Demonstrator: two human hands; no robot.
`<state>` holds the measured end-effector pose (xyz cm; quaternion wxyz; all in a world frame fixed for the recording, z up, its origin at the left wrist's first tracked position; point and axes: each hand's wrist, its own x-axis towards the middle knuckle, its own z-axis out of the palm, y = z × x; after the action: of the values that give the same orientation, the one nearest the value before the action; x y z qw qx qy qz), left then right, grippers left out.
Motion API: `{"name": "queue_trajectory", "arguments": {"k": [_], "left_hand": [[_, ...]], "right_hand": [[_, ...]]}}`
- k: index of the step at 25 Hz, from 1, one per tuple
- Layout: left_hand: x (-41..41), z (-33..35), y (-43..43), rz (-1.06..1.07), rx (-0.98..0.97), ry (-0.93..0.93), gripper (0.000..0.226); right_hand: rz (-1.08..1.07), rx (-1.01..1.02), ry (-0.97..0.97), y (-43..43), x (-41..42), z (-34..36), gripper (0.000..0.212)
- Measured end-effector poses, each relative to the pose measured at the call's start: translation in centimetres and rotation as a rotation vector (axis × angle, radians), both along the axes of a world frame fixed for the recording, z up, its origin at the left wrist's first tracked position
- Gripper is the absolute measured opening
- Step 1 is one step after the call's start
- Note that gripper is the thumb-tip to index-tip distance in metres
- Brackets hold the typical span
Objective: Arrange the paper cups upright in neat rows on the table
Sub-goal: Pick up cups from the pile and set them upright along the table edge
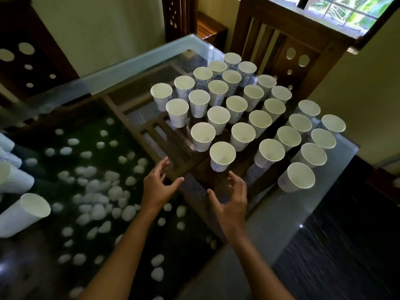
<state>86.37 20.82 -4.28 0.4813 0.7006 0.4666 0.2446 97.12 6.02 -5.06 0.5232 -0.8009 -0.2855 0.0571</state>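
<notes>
Home dining room, glass-topped table (134, 59), carved wooden chair (287, 50), painted walls, window (337, 11) onto greenery

Pale walls (104, 29), wooden chair (287, 46), bright window (346, 9), perhaps dark grained floor (346, 245).

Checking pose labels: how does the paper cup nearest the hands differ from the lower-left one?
The white blue-printed paper cup at the rows' near corner stands upright; the white paper cup at lower left lies tipped, mouth facing right, apart from the rows. Blue print shows on the first, none on the second. Both are empty and unheld.
</notes>
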Motion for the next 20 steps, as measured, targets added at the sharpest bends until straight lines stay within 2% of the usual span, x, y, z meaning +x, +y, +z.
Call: {"name": "queue_trajectory", "arguments": {"k": [2,7,10,14,20], "left_hand": [[-3.4,0.5,-1.0,0.04,0.045,0.029,0.072],[-13.7,1.8,-2.2,0.101,0.112,0.039,0.064],[-20.7,1.8,-2.4,0.223,0.185,0.056,0.061],[-28.0,1.8,-2.2,0.389,0.244,0.111,0.06],[-33.4,2.0,-0.3,0.455,0.297,0.195,0.057]], "right_hand": [[0.063,-0.029,0.038,-0.2,-2.3,0.4,0.063],[0.389,-0.125,0.152,1.6,-8.8,1.8,0.062],[0.567,-0.179,0.187,3.7,-13.6,2.6,0.06],[0.717,-0.277,0.13,7.1,-20.2,3.4,0.06],[0.859,-0.406,0.023,12.2,-26.6,3.8,0.057]]}}
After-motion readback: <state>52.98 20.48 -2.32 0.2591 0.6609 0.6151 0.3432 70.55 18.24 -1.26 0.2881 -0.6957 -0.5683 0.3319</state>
